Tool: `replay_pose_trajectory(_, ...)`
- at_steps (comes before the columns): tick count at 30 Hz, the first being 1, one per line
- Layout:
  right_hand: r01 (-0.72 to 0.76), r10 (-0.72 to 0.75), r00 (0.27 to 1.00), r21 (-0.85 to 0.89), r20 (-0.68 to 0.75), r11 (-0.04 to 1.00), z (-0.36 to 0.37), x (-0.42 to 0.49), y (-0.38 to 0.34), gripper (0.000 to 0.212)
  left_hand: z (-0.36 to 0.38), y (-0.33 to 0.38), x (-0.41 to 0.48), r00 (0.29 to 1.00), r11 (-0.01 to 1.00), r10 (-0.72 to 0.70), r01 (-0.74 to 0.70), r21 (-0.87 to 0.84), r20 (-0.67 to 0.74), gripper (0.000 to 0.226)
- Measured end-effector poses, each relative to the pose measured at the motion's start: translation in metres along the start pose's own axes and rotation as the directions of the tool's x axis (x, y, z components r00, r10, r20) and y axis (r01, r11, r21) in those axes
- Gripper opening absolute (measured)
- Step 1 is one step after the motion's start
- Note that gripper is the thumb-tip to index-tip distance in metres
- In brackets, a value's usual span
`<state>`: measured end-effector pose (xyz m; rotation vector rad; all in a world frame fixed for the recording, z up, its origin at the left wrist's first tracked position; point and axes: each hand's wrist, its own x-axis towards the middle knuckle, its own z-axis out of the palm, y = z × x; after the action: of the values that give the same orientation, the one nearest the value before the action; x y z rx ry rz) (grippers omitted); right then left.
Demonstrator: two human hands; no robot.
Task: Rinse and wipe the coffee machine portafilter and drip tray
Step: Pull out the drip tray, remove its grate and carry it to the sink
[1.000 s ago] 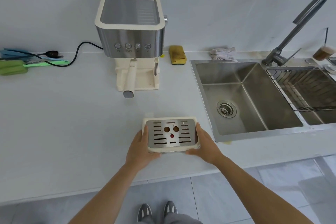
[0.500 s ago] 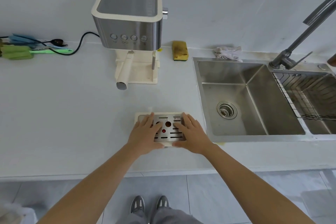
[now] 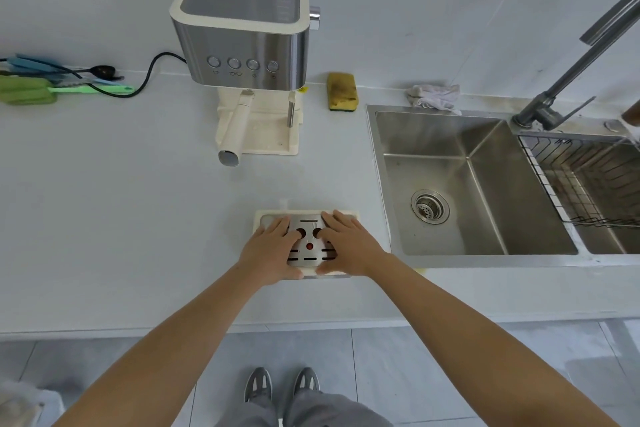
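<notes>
The cream drip tray [image 3: 264, 218] with its slotted steel grate [image 3: 309, 250] lies on the white counter near the front edge, left of the sink. My left hand [image 3: 272, 251] lies flat on the grate's left half, fingers straight. Flat on the right half is my right hand [image 3: 348, 246], its fingers reaching the far rim. The coffee machine [image 3: 242, 28] stands at the back. Its portafilter, with a cream handle [image 3: 235, 128], is locked in and points toward me.
A steel sink [image 3: 460, 184] with a drain lies to the right, with a wire rack [image 3: 588, 180] and a tap [image 3: 568, 76] beyond. A yellow sponge [image 3: 342, 92] and a white cloth [image 3: 434, 98] sit at the back. Green brushes [image 3: 38, 90] and a black cord [image 3: 149, 74] lie far left.
My hands left the tray's sides and came to lie flat on top of the grate. The tray now sits on the counter a little further from the edge.
</notes>
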<state>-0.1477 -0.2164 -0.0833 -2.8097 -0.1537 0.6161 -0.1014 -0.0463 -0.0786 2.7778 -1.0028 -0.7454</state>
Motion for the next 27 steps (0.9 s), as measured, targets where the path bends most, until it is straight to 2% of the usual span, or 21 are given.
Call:
replay_pose_trajectory(6, -0.008, 0.009, 0.999, 0.029, -0.031, 1.000, -0.005, 0.000, -0.005, 0.059, -0.007, 0.002, 0.002, 0.999, 0.999, -0.003, 0.005, 0.039, -0.050, 0.066)
replay_pose_trajectory(15, 0.013, -0.010, 0.997, 0.027, -0.080, 1.000, -0.021, 0.013, -0.026, 0.064, -0.028, -0.020, -0.008, 0.985, 0.999, 0.003, 0.006, 0.052, -0.174, 0.063)
replay_pose_trajectory(22, 0.125, -0.130, 0.986, -0.051, -0.101, 0.991, -0.026, 0.050, -0.076, 0.056, -0.041, -0.075, -0.037, 0.971, 0.996, -0.073, 0.082, 0.030, -0.227, 0.058)
replay_pose_trajectory(27, 0.193, -0.198, 0.978, -0.074, -0.063, 0.978, -0.017, 0.081, -0.122, 0.059, -0.037, -0.127, -0.061, 0.966, 0.991, -0.129, 0.134, 0.010, -0.224, 0.060)
